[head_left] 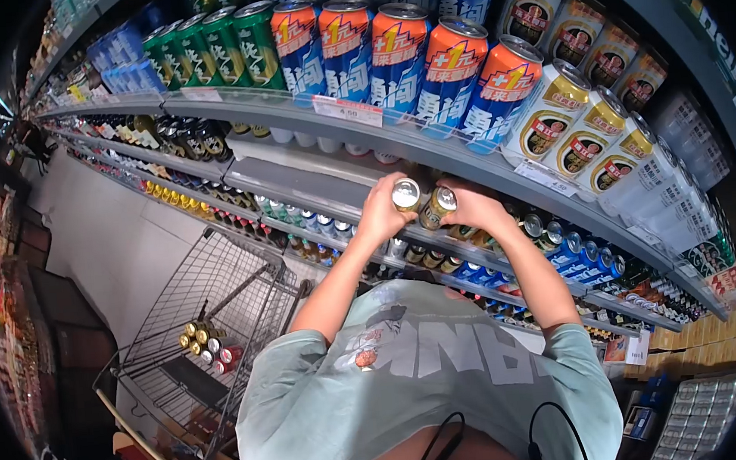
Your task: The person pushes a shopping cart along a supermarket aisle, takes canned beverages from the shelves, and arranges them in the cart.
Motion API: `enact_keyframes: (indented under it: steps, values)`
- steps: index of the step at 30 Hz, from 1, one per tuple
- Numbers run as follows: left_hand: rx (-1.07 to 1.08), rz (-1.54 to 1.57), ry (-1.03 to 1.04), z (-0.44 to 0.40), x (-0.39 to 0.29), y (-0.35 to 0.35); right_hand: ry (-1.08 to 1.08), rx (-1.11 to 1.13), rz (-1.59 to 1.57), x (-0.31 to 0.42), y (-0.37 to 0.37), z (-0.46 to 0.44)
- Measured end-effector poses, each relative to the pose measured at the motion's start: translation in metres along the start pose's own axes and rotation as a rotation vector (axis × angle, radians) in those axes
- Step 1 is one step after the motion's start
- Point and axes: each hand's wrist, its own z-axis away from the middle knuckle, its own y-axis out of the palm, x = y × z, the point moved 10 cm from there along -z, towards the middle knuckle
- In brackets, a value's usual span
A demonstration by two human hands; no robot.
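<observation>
Before the shelves, my left hand (382, 214) is wrapped round a can with a silvery top (406, 194). Just right of it, my right hand (472, 205) grips a darker can with gold-coloured parts (438, 208). Both cans are held side by side with their tops facing up toward me. They are below the edge of the upper shelf (289, 108) and in front of a lower grey shelf (295, 182). Whether the can bottoms rest on anything is hidden.
A wire shopping cart (164, 332) with several cans (208, 345) stands at the lower left. Tall blue-and-orange cans (400, 59), green cans (259, 48) and white-and-gold cans (582, 151) line the upper shelf. Bottles and cans fill lower shelves. Boxes (714, 337) are stacked at right.
</observation>
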Motion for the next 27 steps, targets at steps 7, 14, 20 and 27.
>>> enact_keyframes:
  steps: [7, 14, 20, 27]
  values:
    - [-0.218, -0.005, -0.112, 0.081, -0.023, -0.093, -0.139, -0.177, 0.01, 0.102, -0.028, 0.041]
    - [-0.457, -0.057, -0.254, 0.229, -0.012, -0.194, -0.295, -0.165, -0.373, 0.205, 0.009, 0.065]
    - [-0.56, -0.346, -0.456, 0.359, 0.013, -0.304, -0.375, -0.086, -0.554, 0.299, 0.066, 0.075]
    - [-0.77, -0.415, -0.695, 0.482, 0.088, -0.387, -0.511, 0.076, -0.614, 0.416, 0.117, 0.052]
